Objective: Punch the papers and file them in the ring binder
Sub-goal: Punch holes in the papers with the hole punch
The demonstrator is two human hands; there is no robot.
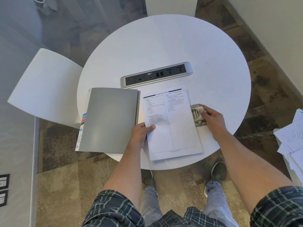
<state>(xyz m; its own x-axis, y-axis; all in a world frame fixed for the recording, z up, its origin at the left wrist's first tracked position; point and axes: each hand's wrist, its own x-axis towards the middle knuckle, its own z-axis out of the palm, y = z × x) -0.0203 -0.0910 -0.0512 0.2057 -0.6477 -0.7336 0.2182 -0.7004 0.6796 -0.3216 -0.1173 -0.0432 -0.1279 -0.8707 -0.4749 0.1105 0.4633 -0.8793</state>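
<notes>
A printed sheet of paper (173, 128) lies on the round white table (188, 46), its right edge slid into a metal hole punch (196, 115). My left hand (141, 131) pinches the sheet's left edge, thumb on top. My right hand (211, 117) rests on the punch, thumb on its lever. To the left lies a grey ring binder (109, 118), closed, with coloured divider tabs showing along its left side.
A silver socket strip (155, 74) is set into the table just beyond the binder and paper. White chairs stand at the left (44, 89) and far side (170, 5). A loose stack of papers (293, 141) sits at the right edge.
</notes>
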